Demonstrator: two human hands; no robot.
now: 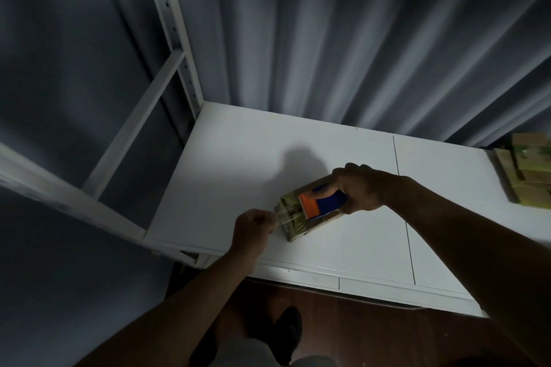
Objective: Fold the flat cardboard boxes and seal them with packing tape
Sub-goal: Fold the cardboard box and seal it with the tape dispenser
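I have one small cardboard box (301, 217) already folded into shape, lying on the white counter (238, 158) just right of the frame's centre. My right hand (359, 188) is curled around the blue-and-orange tape dispenser (320, 202) and holds it on top of the box. My left hand (253, 225), at the box's lower-left end, pinches the free end of the clear packing tape (284, 216), which is stretched from the dispenser over that end. So I judge the folding of this box done and its sealing under way: the strip is not yet pressed down or cut.

At the right edge of the frame a stack of boxes (526, 176) sits on the counter, well apart from my work. The picture is too dim and blurred to tell whether they are flat or finished, so I cannot say how many remain.

Behind the counter hangs a grey curtain (328, 39), and a white shelf frame (170, 18) rises in the upper left. Nothing lies between my hands and the box. The poor light and the nearly invisible tape are the likelier hindrance.
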